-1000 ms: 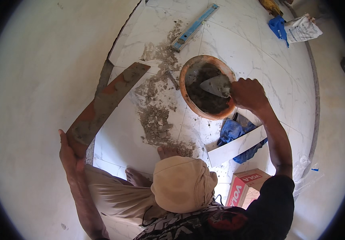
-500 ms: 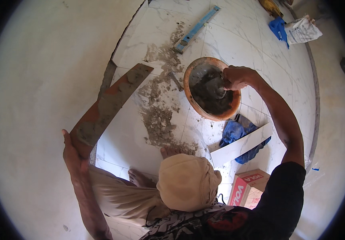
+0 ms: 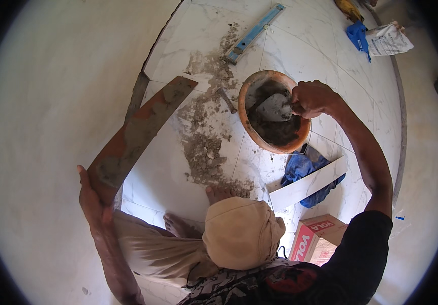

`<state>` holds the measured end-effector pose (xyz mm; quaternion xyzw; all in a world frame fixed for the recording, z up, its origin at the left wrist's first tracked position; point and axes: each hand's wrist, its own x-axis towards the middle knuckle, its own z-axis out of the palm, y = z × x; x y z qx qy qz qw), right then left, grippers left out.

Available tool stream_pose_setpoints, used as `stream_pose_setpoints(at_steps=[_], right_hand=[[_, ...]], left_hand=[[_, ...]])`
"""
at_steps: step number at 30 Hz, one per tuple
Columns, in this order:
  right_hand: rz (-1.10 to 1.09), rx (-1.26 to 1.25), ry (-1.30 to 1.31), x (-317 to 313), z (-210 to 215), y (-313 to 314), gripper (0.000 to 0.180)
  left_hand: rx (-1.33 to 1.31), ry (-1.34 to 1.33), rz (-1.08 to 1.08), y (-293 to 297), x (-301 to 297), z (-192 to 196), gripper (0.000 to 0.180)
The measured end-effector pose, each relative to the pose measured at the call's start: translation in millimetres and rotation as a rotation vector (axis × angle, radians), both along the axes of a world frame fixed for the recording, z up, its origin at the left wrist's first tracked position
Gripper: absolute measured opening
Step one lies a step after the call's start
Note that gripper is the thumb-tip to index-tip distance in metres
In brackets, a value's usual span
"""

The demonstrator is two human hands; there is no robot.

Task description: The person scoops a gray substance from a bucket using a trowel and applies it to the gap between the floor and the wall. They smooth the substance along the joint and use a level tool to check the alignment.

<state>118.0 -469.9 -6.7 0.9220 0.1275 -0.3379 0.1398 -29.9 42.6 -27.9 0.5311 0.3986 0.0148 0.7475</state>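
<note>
Thumb laid against its outer edge, the left hand, at eight o'clock in the view, grips the near end of a reddish-brown strip smeared with grey mortar; how the other fingers sit underneath, I cannot tell. The strip lies at nine o'clock, its long axis running from seven to one, and this is much the nearer hand. From here the bucket lies toward two o'clock. Over it is the trowel, its blade pointing between eight and nine, roughly the strip's way. The right hand is a closed fist around the trowel's handle, between two and three on the bucket's rim, well apart from the strip.

Counted left to right: one reddish-brown strip, two bare feet, one slim metal tool at twelve, one blue spirit level before one, one trowel, one bucket, one blue cloth past three with one white strip across it, one cardboard box before five.
</note>
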Motion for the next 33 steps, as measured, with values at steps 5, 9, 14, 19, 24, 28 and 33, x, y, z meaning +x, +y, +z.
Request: stream_pose_setpoints(at_steps=[5, 9, 14, 19, 24, 28, 33], right_hand=[[0.027, 0.098, -0.048, -6, 1, -4, 0.028], [-0.026, 0.259, -0.101, -6, -2, -20, 0.032], [-0.187, 0.41, 0.112, -1, -1, -34, 0.03], [-0.464, 0.603, 0.189, -21, 12, -54, 0.02], [-0.657, 0.745, 0.118, -51, 25, -75, 0.02], [-0.741, 0.808, 0.011, -75, 17, -75, 0.022], [-0.81, 1.144, 0.015, -100, 3, -31, 0.031]], left_hand=[[-0.004, -0.038, -0.044, 1, -1, -2, 0.067], [-0.056, -0.077, -0.002, -4, -1, 1, 0.065], [-0.066, -0.072, 0.023, -4, -3, 1, 0.063], [-0.079, -0.089, 0.026, -6, -3, 1, 0.064], [-0.07, -0.054, 0.039, -5, -3, -3, 0.063], [-0.096, -0.082, 0.05, -11, -2, 3, 0.062], [-0.045, -0.081, 0.01, -5, -4, 5, 0.061]])
